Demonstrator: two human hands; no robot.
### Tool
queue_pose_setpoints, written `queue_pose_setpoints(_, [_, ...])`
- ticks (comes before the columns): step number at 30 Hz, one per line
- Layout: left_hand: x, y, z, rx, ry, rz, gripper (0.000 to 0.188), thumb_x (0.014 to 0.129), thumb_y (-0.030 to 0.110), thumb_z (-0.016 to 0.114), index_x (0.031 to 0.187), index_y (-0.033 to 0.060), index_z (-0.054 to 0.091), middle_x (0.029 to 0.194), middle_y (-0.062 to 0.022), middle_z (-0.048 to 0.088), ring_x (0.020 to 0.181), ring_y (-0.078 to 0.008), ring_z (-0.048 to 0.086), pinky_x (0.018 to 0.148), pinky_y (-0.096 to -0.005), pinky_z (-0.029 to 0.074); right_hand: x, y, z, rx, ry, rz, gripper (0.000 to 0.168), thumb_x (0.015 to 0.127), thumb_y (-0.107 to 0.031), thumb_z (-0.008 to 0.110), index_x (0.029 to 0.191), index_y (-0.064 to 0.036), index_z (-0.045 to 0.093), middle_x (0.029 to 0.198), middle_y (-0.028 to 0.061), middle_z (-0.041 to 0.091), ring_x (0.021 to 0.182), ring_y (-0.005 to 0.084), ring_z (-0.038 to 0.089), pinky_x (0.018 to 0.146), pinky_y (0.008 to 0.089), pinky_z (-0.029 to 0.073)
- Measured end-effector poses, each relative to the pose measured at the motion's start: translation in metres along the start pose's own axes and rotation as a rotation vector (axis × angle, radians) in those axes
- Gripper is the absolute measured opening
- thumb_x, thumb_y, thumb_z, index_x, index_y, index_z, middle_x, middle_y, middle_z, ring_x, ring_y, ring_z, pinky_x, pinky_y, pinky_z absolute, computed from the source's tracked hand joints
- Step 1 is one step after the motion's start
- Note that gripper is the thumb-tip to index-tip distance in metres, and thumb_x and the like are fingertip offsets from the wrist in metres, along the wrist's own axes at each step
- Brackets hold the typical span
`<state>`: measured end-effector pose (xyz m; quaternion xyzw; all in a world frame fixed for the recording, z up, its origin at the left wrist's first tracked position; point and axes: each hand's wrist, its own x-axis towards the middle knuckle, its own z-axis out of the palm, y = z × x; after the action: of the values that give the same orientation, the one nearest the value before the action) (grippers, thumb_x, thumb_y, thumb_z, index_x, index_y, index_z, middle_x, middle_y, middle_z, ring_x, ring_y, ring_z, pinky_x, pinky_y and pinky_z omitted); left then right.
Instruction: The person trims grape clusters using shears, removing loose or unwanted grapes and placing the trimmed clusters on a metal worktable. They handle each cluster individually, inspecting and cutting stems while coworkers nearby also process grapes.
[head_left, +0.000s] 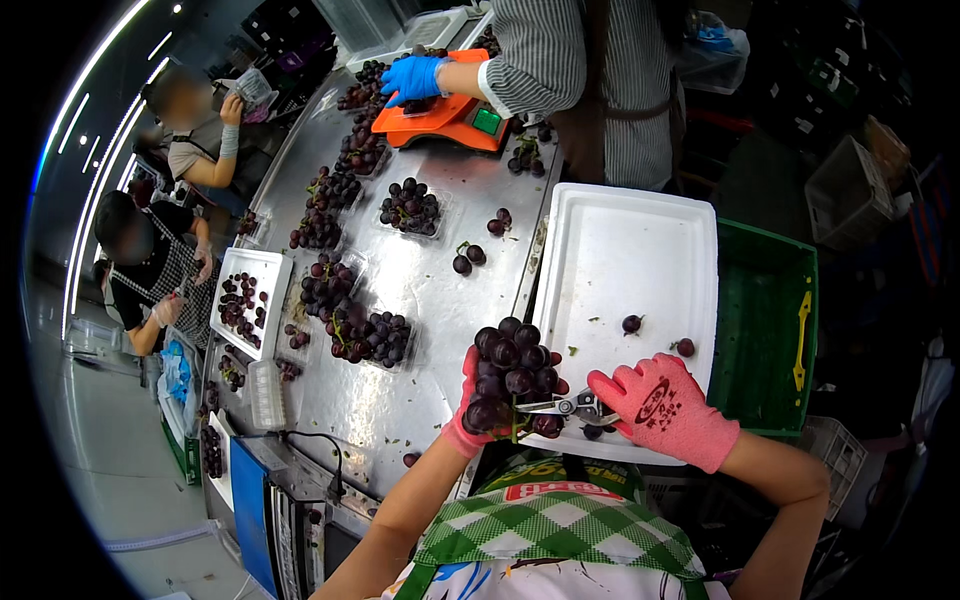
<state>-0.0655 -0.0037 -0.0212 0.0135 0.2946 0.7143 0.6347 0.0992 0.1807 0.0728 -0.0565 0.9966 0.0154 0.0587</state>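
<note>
A bunch of dark purple grapes (517, 367) rests in my left hand (466, 420), which wears a pink glove and is partly hidden behind the fruit. My right hand (664, 412), gloved the same way, grips small pruning snips (574, 406). Their metal blades reach in among the lower grapes near a green stem (516, 429). Whether the blades touch the stem I cannot tell. Below both hands lies a white foam tray (622, 247), with a few loose grapes (632, 324) and bits of green on it.
Clear plastic punnets of grapes (411, 208) stand on the steel table (442, 300). Across it, a co-worker's blue-gloved hand (414, 79) is over an orange scale (450, 133). A green crate (765, 330) sits right of the tray. Two people work at the far left near another foam tray (279, 300).
</note>
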Motion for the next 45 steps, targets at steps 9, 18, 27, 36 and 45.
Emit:
queue_pose_setpoints(9, [0.009,-0.004,-0.017,-0.09,-0.2,0.064,0.092,0.079,0.078,0.038,0.142,0.0118,0.029,0.137,-0.0147,0.041,0.121,-0.038,0.046,0.098,-0.057,0.04,-0.019,0.003,0.02,0.372,0.133,0.143,0.044,0.069,-0.028,0.071,0.106,-0.013,0.054,0.077,0.0028,0.057,0.069,0.0226,0.059,0.062,0.036,0.044])
queue_pose_setpoints(18, [-0.002,0.011,-0.022,-0.212,-0.282,0.058,0.11,0.068,0.088,0.037,0.142,0.0078,0.032,0.127,-0.0248,0.051,0.115,-0.0503,0.049,0.098,-0.0619,0.036,-0.037,-0.005,0.106,0.353,0.224,0.61,0.064,0.068,-0.03,0.072,0.123,-0.004,0.051,0.098,0.0104,0.054,0.094,0.0279,0.05,0.087,0.0422,0.04])
queue_pose_setpoints(27, [-0.006,0.012,-0.013,-0.046,-0.184,0.181,0.106,0.067,0.085,0.047,0.142,0.0126,0.031,0.127,-0.0203,0.052,0.115,-0.0436,0.051,0.099,-0.0557,0.038,-0.021,-0.024,0.145,0.243,0.168,0.598,0.066,0.069,-0.04,0.07,0.123,-0.007,0.053,0.122,0.0148,0.05,0.119,0.0308,0.041,0.11,0.0501,0.02])
queue_pose_setpoints(36, [-0.016,0.007,-0.02,0.262,-0.021,0.141,0.072,0.094,0.061,0.033,0.145,0.0092,0.029,0.139,-0.0062,0.042,0.123,-0.0179,0.047,0.103,-0.0334,0.039,0.037,-0.071,0.05,1.515,0.552,0.448,0.066,0.085,-0.012,0.065,0.141,-0.003,0.032,0.142,0.0198,0.033,0.134,0.0319,0.032,0.107,0.0401,0.03])
queue_pose_setpoints(45, [-0.022,0.014,0.015,0.506,0.062,0.045,0.064,0.099,0.052,0.026,0.143,0.0054,0.031,0.139,-0.0073,0.044,0.123,-0.0176,0.046,0.105,-0.031,0.036,0.065,-0.078,0.049,2.075,0.495,0.686,0.068,0.091,-0.019,0.059,0.146,-0.003,0.021,0.137,0.0132,0.04,0.124,0.0195,0.042,0.103,0.0326,0.036])
